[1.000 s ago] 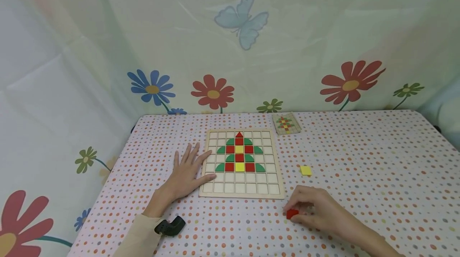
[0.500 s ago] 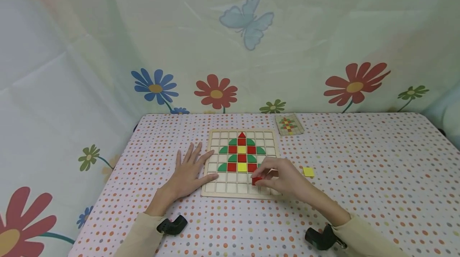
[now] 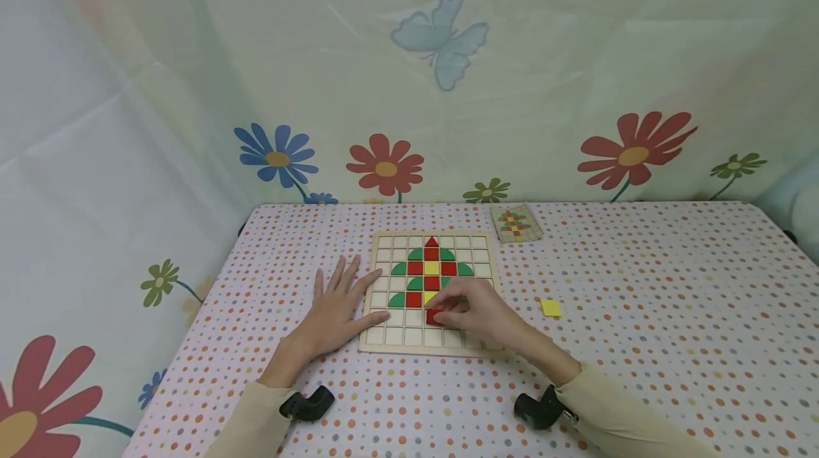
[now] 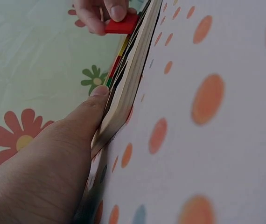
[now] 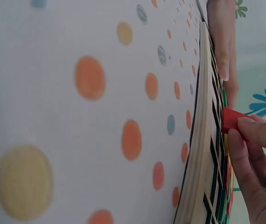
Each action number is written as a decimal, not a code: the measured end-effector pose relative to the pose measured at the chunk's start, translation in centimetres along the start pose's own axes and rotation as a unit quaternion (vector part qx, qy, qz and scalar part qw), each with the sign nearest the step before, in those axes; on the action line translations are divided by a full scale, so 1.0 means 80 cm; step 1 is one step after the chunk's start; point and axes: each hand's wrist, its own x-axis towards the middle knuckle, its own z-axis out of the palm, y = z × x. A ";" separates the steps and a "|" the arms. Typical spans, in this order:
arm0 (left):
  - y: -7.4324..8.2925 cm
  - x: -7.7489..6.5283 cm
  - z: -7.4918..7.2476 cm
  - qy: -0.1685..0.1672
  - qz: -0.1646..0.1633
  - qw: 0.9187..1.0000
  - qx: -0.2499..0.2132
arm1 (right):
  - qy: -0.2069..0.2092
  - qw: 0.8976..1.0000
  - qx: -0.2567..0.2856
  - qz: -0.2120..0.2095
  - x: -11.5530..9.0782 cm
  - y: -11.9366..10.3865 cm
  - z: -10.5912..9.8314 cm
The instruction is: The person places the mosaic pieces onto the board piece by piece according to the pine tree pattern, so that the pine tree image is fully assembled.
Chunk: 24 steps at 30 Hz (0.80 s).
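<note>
A wooden grid board lies on the table, with red, yellow and green pieces set in a tree pattern. My right hand pinches a red square tile between thumb and fingers, over the cell just below the lower yellow square. In the right wrist view the red tile is tilted against the board's surface. My left hand lies spread at the board's left side, its thumb and index fingertip touching the edge. Part of the pattern is hidden behind the right hand.
A loose yellow square tile lies on the dotted tablecloth, right of the board. Behind the board's right corner is a small card printed with a similar tree pattern. A flowered curtain hangs behind the table.
My right hand has carried the red tile from the table at the right onto the board, then further left to below the lower yellow square. The left hand has stayed in place.
</note>
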 end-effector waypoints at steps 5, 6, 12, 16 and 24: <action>0.001 0.000 -0.001 -0.001 0.000 1.000 -0.001 | 0.008 0.999 -0.033 0.008 -0.002 -0.005 0.006; 0.001 0.000 -0.001 -0.001 0.000 1.000 -0.002 | 0.009 0.999 -0.039 0.008 -0.003 -0.006 0.007; 0.000 -0.001 -0.002 -0.003 0.003 1.000 -0.003 | 0.010 0.998 -0.056 0.010 -0.005 -0.010 0.009; 0.000 -0.001 -0.002 -0.001 0.006 1.000 -0.004 | 0.011 0.998 -0.059 0.008 -0.005 -0.010 0.010; 0.001 0.000 -0.001 0.001 0.002 1.000 -0.003 | 0.015 0.996 -0.084 0.011 -0.003 -0.018 0.013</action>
